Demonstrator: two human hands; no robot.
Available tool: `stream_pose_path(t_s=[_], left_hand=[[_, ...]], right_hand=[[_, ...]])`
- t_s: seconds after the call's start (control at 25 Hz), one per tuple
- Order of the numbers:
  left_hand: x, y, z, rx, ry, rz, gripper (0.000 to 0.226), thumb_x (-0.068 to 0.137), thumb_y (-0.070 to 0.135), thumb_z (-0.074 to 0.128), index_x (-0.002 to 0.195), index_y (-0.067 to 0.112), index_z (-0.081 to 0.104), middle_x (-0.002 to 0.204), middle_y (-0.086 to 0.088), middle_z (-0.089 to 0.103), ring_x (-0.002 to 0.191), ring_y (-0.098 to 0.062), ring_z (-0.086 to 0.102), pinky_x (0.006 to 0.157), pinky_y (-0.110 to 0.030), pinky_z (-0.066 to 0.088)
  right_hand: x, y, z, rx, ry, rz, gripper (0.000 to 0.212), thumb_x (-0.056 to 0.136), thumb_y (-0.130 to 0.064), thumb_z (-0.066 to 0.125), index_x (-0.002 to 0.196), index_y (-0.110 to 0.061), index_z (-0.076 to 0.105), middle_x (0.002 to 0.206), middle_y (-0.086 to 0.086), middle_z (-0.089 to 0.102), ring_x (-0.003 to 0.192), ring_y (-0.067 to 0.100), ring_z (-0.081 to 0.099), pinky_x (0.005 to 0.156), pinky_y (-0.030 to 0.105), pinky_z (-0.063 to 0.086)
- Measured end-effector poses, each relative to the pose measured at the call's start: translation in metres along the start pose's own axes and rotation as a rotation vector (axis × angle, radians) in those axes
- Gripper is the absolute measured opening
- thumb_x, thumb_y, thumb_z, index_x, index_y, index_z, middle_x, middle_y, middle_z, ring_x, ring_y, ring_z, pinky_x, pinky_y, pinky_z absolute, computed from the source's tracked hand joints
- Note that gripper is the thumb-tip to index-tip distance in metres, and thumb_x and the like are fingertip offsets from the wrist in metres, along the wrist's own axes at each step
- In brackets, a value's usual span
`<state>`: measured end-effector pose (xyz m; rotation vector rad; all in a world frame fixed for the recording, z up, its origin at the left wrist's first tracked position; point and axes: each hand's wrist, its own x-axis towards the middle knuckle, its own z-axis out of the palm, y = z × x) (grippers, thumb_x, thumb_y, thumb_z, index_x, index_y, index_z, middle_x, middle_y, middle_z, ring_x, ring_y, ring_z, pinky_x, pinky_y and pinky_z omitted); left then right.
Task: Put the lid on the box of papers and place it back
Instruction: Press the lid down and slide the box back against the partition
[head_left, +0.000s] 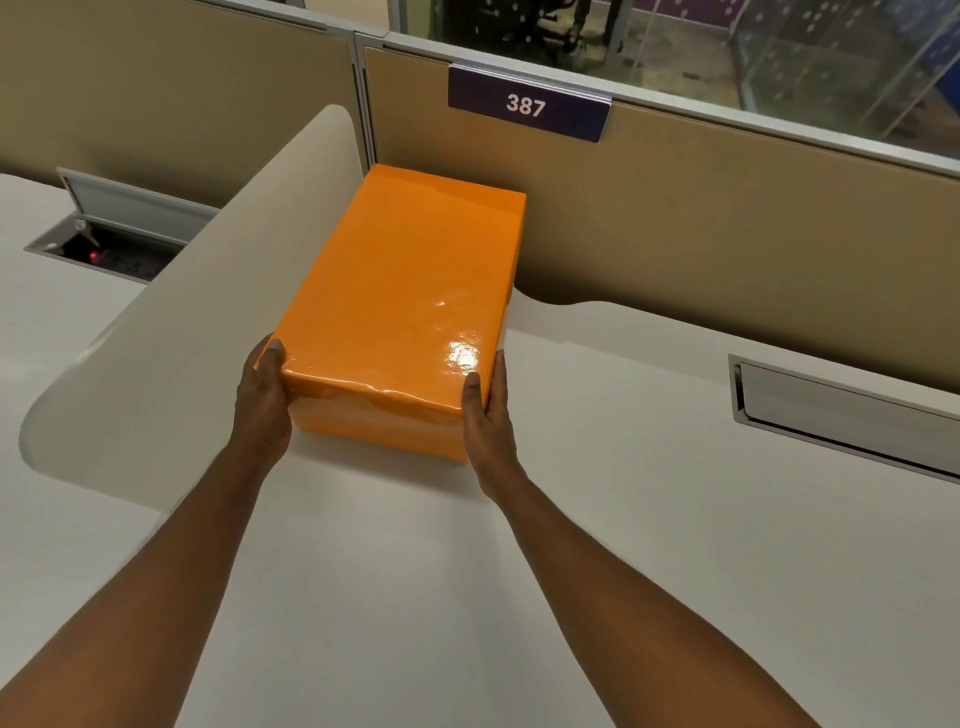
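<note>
Already lidded: glossy orange rectangular lid (410, 291) sits flush on the orange cardboard box (379, 428), box resting on the white desk (597, 519). Long axis runs 6 to 12, slightly toward 1, far end touching or just short of the tan fabric partition (727, 234) under the blue "387" number plate (527, 106). Left hand (265, 400) clamps the near-left corner at 9, right hand (488, 410) the near-right corner at 3, both wrapped on the box, thumbs on the lid edge. Hands equally near. Likely remaining: push along the axis toward 12, or just release; can't tell if it's fully home
</note>
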<state>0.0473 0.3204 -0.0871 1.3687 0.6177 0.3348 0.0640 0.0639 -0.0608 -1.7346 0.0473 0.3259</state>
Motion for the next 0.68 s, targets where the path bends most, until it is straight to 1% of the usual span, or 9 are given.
stream_pose_path(t_s=[0.12,0.2,0.28,0.36,0.4,0.48,0.52,0.6,0.68], left_hand=[[0.002,-0.005,0.003,0.052,0.031,-0.017,0.067,0.083,0.064,0.045,0.133,0.020,0.046,0.122,-0.005,0.060,0.111,-0.022,0.060,0.095,-0.040,0.049],[0.003,-0.003,0.006,0.106,0.076,-0.040,0.072,0.085,0.067,0.041,0.132,0.012,0.047,0.121,-0.010,0.061,0.110,-0.026,0.060,0.096,-0.043,0.049],[-0.001,0.005,0.014,0.159,0.164,-0.083,0.075,0.084,0.071,0.038,0.124,0.008,0.054,0.115,-0.013,0.063,0.113,-0.033,0.059,0.086,-0.040,0.049],[-0.010,0.014,0.026,0.183,0.309,-0.141,0.072,0.085,0.072,0.035,0.112,0.009,0.057,0.104,-0.011,0.063,0.113,-0.036,0.058,0.077,-0.037,0.046],[-0.016,0.018,0.032,0.174,0.373,-0.172,0.074,0.086,0.072,0.031,0.117,0.009,0.054,0.111,-0.013,0.062,0.117,-0.037,0.056,0.082,-0.039,0.046],[-0.033,0.022,0.042,0.149,0.454,-0.218,0.084,0.088,0.071,0.022,0.136,0.005,0.042,0.136,-0.018,0.052,0.126,-0.037,0.049,0.099,-0.046,0.041],[-0.046,0.025,0.046,0.154,0.481,-0.223,0.084,0.089,0.069,0.021,0.139,0.003,0.039,0.141,-0.020,0.048,0.127,-0.038,0.048,0.102,-0.047,0.038],[-0.077,0.020,0.058,0.191,0.519,-0.184,0.076,0.094,0.060,0.024,0.134,-0.001,0.045,0.137,-0.023,0.052,0.122,-0.040,0.051,0.098,-0.044,0.041],[-0.112,0.002,0.070,0.250,0.522,-0.114,0.068,0.098,0.052,0.028,0.120,-0.006,0.055,0.122,-0.027,0.060,0.110,-0.042,0.058,0.090,-0.044,0.045]], right_hand=[[0.003,0.007,0.001,-0.047,0.006,0.002,0.073,0.080,-0.068,0.025,0.143,-0.045,-0.004,0.155,-0.003,0.021,0.132,0.027,0.040,0.095,0.040,0.047],[0.004,0.007,0.003,-0.051,0.001,0.011,0.072,0.081,-0.067,0.023,0.144,-0.044,-0.005,0.155,-0.002,0.021,0.131,0.028,0.040,0.093,0.038,0.047],[0.004,0.002,0.003,-0.077,-0.002,0.020,0.070,0.084,-0.066,0.023,0.144,-0.043,-0.007,0.156,-0.001,0.021,0.131,0.029,0.040,0.090,0.036,0.045],[0.005,-0.004,0.003,-0.123,-0.017,0.031,0.069,0.087,-0.063,0.023,0.144,-0.041,-0.009,0.157,0.000,0.018,0.134,0.031,0.036,0.094,0.039,0.043],[0.005,-0.005,0.002,-0.132,-0.027,0.030,0.071,0.088,-0.063,0.024,0.144,-0.039,-0.011,0.158,0.001,0.016,0.136,0.031,0.033,0.097,0.041,0.041],[0.001,-0.006,-0.005,-0.141,-0.029,0.050,0.075,0.087,-0.063,0.026,0.145,-0.035,-0.013,0.158,0.005,0.014,0.139,0.032,0.029,0.103,0.043,0.037],[-0.005,-0.007,-0.010,-0.162,-0.012,0.069,0.077,0.086,-0.065,0.027,0.145,-0.034,-0.013,0.158,0.007,0.014,0.139,0.033,0.028,0.103,0.044,0.036],[-0.018,0.000,-0.026,-0.216,0.038,0.097,0.080,0.084,-0.068,0.025,0.146,-0.033,-0.010,0.157,0.009,0.016,0.140,0.033,0.027,0.104,0.045,0.035],[-0.030,0.013,-0.044,-0.253,0.084,0.113,0.081,0.083,-0.068,0.024,0.148,-0.028,-0.003,0.157,0.010,0.017,0.142,0.030,0.024,0.109,0.044,0.029]])
